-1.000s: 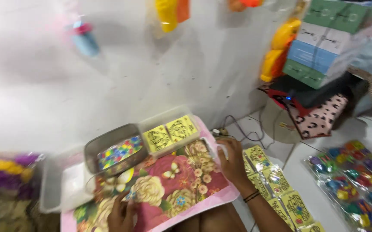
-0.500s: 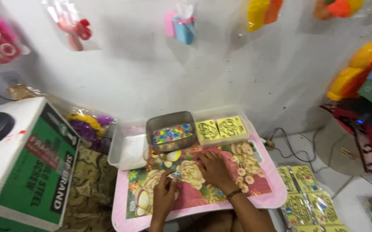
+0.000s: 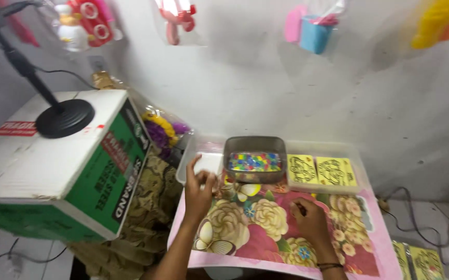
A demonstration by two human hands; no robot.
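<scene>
Just beyond hands (image 3: 199, 191): metal tray (image 3: 254, 149) of beads.

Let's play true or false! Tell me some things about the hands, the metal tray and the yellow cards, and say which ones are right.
1. The left hand reaches into the clear plastic tub. True.
2. The metal tray is empty. False: it holds small colourful pieces.
3. The yellow cards lie to the right of the metal tray. True.
4. The right hand holds up a yellow card. False: it rests on the flowery board.
5. A black stand sits on the cardboard box. True.
</scene>
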